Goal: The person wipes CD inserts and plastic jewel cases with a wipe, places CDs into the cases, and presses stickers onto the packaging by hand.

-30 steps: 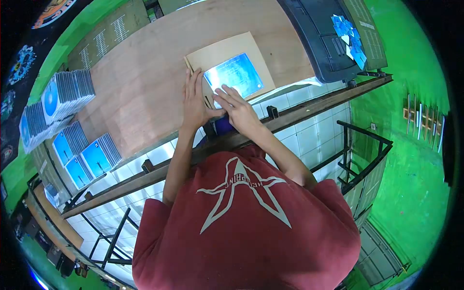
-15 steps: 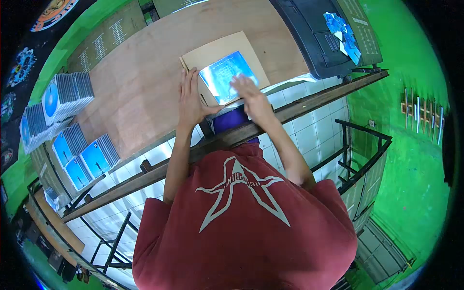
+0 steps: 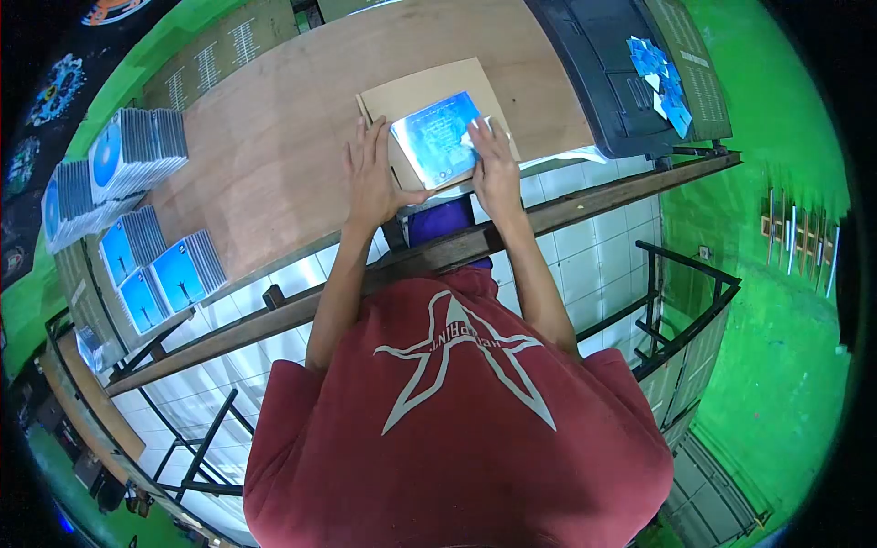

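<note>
A blue printed sheet [image 3: 429,137] with lines of white text lies on a brown cardboard piece [image 3: 393,94] near the table's front edge. My left hand [image 3: 369,178] rests at the left side of the cardboard, its fingers stretched out and its thumb along the near edge, holding nothing. Over the right part of the blue sheet, my right hand [image 3: 496,169] has its fingers together. A small white piece [image 3: 467,140] shows at its fingertips; whether it is cloth or paper I cannot tell.
Stacks of blue-covered disc cases [image 3: 137,160] stand at the table's left end, with more cases [image 3: 183,274] nearer. At right, blue and white scraps [image 3: 660,82] lie on a black plastic case [image 3: 585,55]. A dark rail [image 3: 566,201] runs between table and body.
The right hand, blurred before, is now sharper and sits slightly farther right, its fingers at the sheet's right side. My left hand keeps its place by the cardboard. The whole view has shifted slightly.
</note>
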Tool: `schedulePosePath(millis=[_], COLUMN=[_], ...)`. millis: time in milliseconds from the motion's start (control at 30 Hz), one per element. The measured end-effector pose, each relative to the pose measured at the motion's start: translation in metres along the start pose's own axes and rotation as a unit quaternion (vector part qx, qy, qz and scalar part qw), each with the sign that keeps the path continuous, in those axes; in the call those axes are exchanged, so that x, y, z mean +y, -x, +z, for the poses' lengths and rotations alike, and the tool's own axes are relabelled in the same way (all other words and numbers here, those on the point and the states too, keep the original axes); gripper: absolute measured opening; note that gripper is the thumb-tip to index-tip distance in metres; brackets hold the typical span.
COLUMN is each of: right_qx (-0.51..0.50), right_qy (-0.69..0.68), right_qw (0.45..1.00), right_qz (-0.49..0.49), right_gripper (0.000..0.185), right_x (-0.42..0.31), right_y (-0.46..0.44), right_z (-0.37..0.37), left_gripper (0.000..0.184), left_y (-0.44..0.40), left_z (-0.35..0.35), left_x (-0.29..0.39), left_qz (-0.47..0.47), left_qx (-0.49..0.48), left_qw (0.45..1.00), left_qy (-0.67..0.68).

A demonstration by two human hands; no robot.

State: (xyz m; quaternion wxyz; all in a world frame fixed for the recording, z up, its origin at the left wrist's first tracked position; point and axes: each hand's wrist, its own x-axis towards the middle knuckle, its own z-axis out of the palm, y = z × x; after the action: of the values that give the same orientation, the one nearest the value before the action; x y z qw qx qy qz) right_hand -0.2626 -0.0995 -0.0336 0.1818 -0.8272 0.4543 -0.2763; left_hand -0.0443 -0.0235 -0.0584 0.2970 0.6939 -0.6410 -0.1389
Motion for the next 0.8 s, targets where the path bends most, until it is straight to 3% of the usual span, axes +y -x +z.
schedulePosePath(millis=[100,233,367,567,800], right_qx=[0.015,-0.084,-0.022,0.002,0.013], right_qy=[0.011,-0.063,-0.014,-0.012,0.001], right_qw=[0.999,0.991,0.999,0.998,1.000], right_qz=[-0.032,-0.084,-0.039,-0.062,-0.014], right_gripper=[0.061,0.059,0.057,0.055,0.057], right_x=[-0.013,-0.040,0.002,0.015,0.004], right_y=[0.021,0.042,0.012,-0.044,0.000], right_z=[0.020,0.008,-0.005,0.012,0.000], left_gripper=[0.139,0.137,0.135,0.132,0.131], left_y=[-0.001,-0.002,-0.003,-0.005,-0.003], left_z=[0.000,0.000,0.001,-0.001,-0.003], left_x=[0.001,0.000,0.002,0.004,0.005], left_qz=[-0.003,0.002,0.004,0.004,-0.010], left_qx=[-0.002,-0.007,-0.004,-0.008,-0.013], left_qw=[1.000,1.000,1.000,1.000,1.000], left_qy=[0.002,0.020,0.001,-0.001,-0.003])
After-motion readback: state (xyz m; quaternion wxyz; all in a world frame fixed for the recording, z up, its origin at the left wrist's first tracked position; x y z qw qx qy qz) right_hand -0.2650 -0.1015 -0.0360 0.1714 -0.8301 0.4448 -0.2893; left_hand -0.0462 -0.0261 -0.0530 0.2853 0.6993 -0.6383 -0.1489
